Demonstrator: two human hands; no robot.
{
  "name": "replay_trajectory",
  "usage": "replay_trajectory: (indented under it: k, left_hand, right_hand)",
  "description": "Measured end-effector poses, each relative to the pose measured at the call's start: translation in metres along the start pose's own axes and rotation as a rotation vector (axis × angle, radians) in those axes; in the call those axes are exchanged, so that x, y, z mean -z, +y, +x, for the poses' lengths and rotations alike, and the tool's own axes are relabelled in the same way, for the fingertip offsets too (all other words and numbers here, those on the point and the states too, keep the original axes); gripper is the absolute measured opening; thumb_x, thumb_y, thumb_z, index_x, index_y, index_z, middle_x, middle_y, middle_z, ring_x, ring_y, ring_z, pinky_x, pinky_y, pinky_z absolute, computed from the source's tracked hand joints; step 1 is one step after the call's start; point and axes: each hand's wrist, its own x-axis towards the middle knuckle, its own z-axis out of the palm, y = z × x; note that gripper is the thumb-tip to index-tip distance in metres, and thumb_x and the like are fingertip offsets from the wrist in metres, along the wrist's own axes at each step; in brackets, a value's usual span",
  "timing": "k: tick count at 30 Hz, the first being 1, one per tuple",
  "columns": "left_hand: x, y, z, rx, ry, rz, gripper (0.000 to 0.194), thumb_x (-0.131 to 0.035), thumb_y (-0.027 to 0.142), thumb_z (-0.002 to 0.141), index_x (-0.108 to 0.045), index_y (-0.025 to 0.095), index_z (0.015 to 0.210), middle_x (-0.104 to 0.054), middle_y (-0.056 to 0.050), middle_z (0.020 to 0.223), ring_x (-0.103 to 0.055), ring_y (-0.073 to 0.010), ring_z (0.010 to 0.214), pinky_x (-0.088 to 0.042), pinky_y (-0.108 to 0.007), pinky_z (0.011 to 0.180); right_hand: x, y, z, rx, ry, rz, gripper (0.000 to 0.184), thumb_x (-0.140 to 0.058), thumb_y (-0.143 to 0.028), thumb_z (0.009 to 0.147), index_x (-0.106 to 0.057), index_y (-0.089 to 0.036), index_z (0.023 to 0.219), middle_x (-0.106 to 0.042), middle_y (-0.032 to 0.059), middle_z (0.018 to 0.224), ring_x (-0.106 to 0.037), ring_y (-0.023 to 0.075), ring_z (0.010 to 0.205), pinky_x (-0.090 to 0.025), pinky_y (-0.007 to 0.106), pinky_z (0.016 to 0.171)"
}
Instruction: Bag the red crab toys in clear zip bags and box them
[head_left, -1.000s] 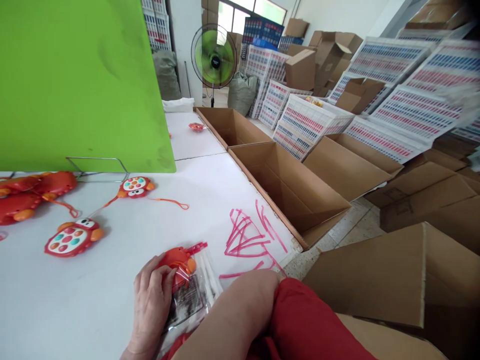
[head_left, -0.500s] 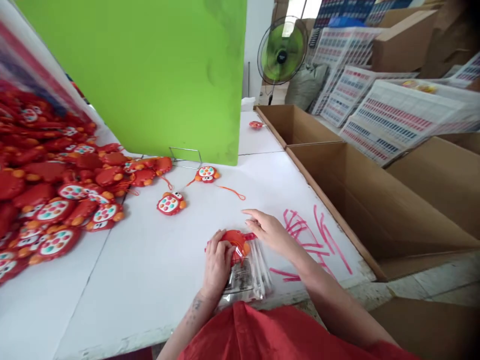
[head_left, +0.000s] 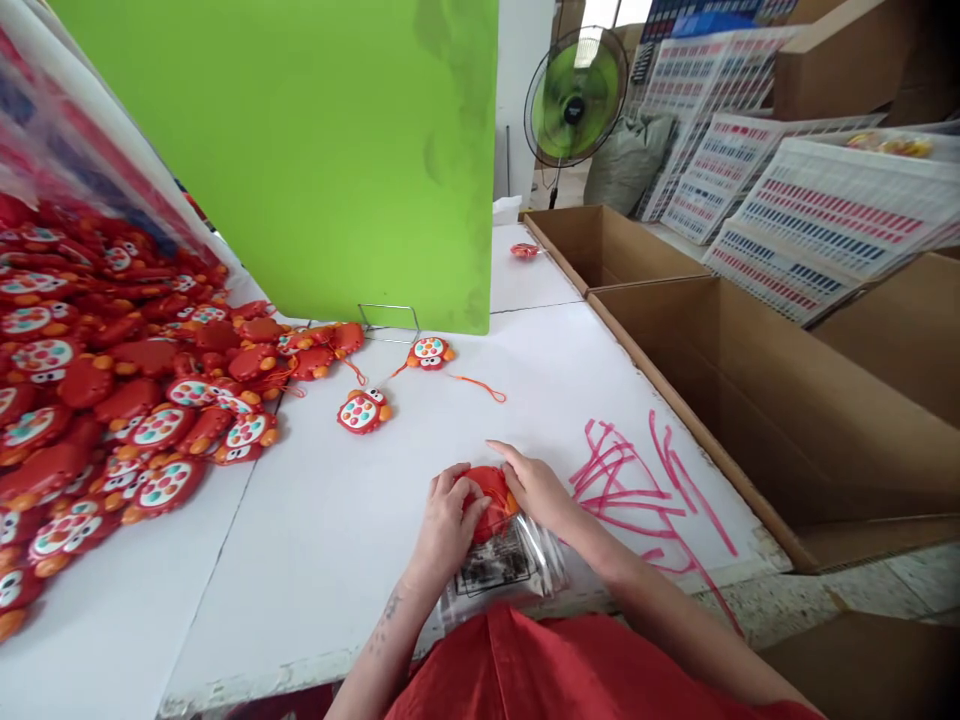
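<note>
Near the table's front edge lies a red turtle-like toy (head_left: 491, 492) with orange parts, its back up and an orange cord loop across it. My left hand (head_left: 448, 518) is closed over its left side, thumb and fingers on it. My right hand (head_left: 540, 492) bears on its right side, the index finger stretched out past it and the other fingers curled. Under the toy lie clear plastic bags (head_left: 491, 572) with dark print; whether the toy is partly inside the top bag I cannot tell. Two similar toys, one nearer (head_left: 363, 411) and one farther (head_left: 430, 352), lie face up ahead.
A big pile of red toys (head_left: 157, 425) covers the table's left. Behind stands a green board (head_left: 360, 160) on a wire stand (head_left: 388, 318). Open cardboard boxes (head_left: 652, 330) line the right edge. Pink marks (head_left: 622, 480) cross the tabletop. A fan (head_left: 574, 108) and white crates (head_left: 832, 215) stand beyond.
My right hand has come down onto the toy's right side, from just above and right of it. My left hand stays on the toy. The view has shifted slightly left.
</note>
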Motion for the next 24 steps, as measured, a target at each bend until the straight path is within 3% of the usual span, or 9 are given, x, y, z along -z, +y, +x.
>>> replay_trajectory:
  k: [3,6,10,12,14,16,19,22,24]
  left_hand:
    - [0.0,0.011,0.0,0.005,-0.011,0.056,0.012,-0.048,0.022,0.092,-0.056,0.022,0.084,-0.064,-0.007,0.094,-0.06,-0.0241,0.094,-0.049,-0.042,0.086]
    - [0.001,0.016,-0.002,0.036,-0.018,0.117,0.017,-0.045,0.025,0.094,-0.055,0.022,0.08,-0.062,-0.004,0.076,-0.061,-0.0234,0.078,-0.049,-0.04,0.077]
    - [0.007,0.007,-0.009,0.098,0.205,-0.015,0.017,-0.051,0.036,0.093,-0.057,0.022,0.099,-0.064,-0.008,0.098,-0.059,-0.0255,0.097,-0.048,-0.044,0.088]
    - [0.009,-0.001,-0.011,0.21,0.333,-0.174,0.031,-0.051,0.041,0.092,-0.052,0.021,0.116,-0.059,-0.012,0.118,-0.057,-0.0245,0.106,-0.048,-0.044,0.09]
    - [0.01,-0.006,-0.013,0.356,0.331,-0.384,0.046,-0.053,0.047,0.089,-0.045,0.02,0.126,-0.053,-0.015,0.129,-0.06,-0.0225,0.104,-0.053,-0.039,0.083]
    - [0.01,-0.006,-0.013,0.465,0.201,-0.592,0.057,-0.058,0.053,0.085,-0.044,0.018,0.128,-0.056,-0.015,0.126,-0.063,-0.0211,0.096,-0.054,-0.033,0.074]
    - [0.01,0.001,-0.01,0.5,0.043,-0.726,0.047,-0.059,0.056,0.083,-0.06,0.015,0.106,-0.067,-0.008,0.094,-0.063,-0.017,0.077,-0.051,-0.027,0.066]
    - [0.01,0.008,-0.006,0.49,0.053,-0.727,0.038,-0.059,0.053,0.082,-0.063,0.015,0.082,-0.063,-0.001,0.07,-0.057,-0.0124,0.061,-0.046,-0.023,0.058]
    - [0.01,0.011,-0.004,0.476,0.043,-0.737,0.034,-0.059,0.049,0.083,-0.064,0.016,0.087,-0.064,-0.001,0.072,-0.058,-0.0133,0.063,-0.047,-0.024,0.059]
  right_hand:
    - [-0.005,-0.006,-0.001,-0.014,0.123,0.207,0.046,-0.034,-0.02,0.096,-0.044,-0.019,0.141,-0.068,0.0023,0.079,-0.065,0.0185,0.069,-0.051,0.031,0.069]
    - [-0.007,-0.013,-0.003,-0.062,0.132,0.477,0.044,-0.036,-0.028,0.097,-0.043,-0.021,0.139,-0.063,-0.0022,0.068,-0.065,0.0172,0.063,-0.054,0.03,0.064]
    - [-0.005,-0.014,-0.005,-0.099,0.148,0.688,0.04,-0.04,-0.035,0.097,-0.045,-0.023,0.135,-0.06,-0.0024,0.068,-0.066,0.0179,0.062,-0.057,0.031,0.06]
    - [-0.003,-0.013,-0.006,-0.099,0.175,0.734,0.039,-0.041,-0.037,0.097,-0.045,-0.024,0.134,-0.06,-0.0017,0.069,-0.065,0.0176,0.06,-0.058,0.032,0.059]
    - [-0.001,-0.014,-0.007,-0.093,0.2,0.757,0.039,-0.042,-0.039,0.097,-0.046,-0.025,0.133,-0.061,-0.0009,0.072,-0.065,0.0174,0.06,-0.058,0.032,0.059]
    - [0.0,-0.016,-0.008,-0.081,0.213,0.759,0.038,-0.043,-0.04,0.097,-0.047,-0.024,0.132,-0.062,-0.0003,0.075,-0.066,0.0171,0.061,-0.058,0.031,0.059]
    - [0.003,-0.019,-0.007,-0.023,0.259,0.665,0.036,-0.042,-0.036,0.099,-0.047,-0.023,0.133,-0.065,0.002,0.084,-0.067,0.0176,0.071,-0.058,0.032,0.068]
    - [0.007,-0.025,-0.005,0.156,0.401,0.389,0.033,-0.046,-0.028,0.098,-0.051,-0.024,0.13,-0.066,0.0062,0.102,-0.063,0.0216,0.097,-0.052,0.041,0.089]
    - [0.012,-0.031,-0.002,0.307,0.428,0.196,0.032,-0.05,-0.021,0.097,-0.054,-0.026,0.128,-0.066,0.0066,0.103,-0.058,0.0235,0.104,-0.048,0.044,0.095]
